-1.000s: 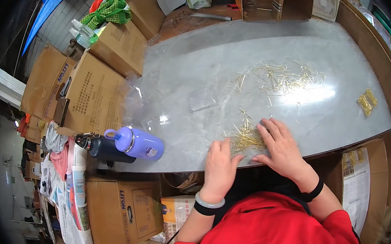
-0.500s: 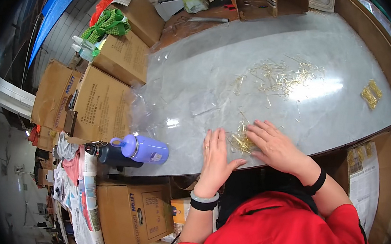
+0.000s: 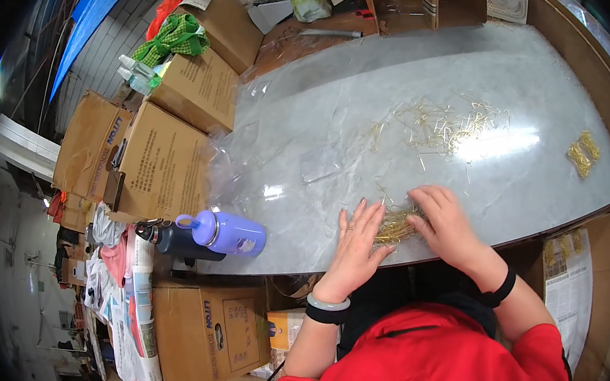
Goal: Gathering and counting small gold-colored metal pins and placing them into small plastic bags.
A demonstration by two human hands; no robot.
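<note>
A small bunch of thin gold metal hooks [image 3: 394, 227] lies near the front edge of the table, between my two hands. My left hand [image 3: 356, 250] rests against its left side, fingers stretched out and thumb pointing toward the bunch. On the other side is my right hand [image 3: 448, 226], fingers bent but apart, its thumb touching the hooks. Farther back, a loose spread of similar gold hooks [image 3: 443, 127] is scattered over the grey tabletop [image 3: 307, 95]. A compact gold bundle [image 3: 583, 153] sits near the right edge.
A purple bottle [image 3: 238, 234] and a dark bottle [image 3: 181, 240] stand at the table's left front. Cardboard boxes [image 3: 164, 162] line the left side, with clear plastic film [image 3: 230, 168] beside them. A cardboard strip [image 3: 602, 83] borders the far right edge; an open brown box [image 3: 407, 9] stands behind.
Both hands have moved slightly right. The right fingers have bent around the hooks, and the bunch between the hands is pushed closer together.
</note>
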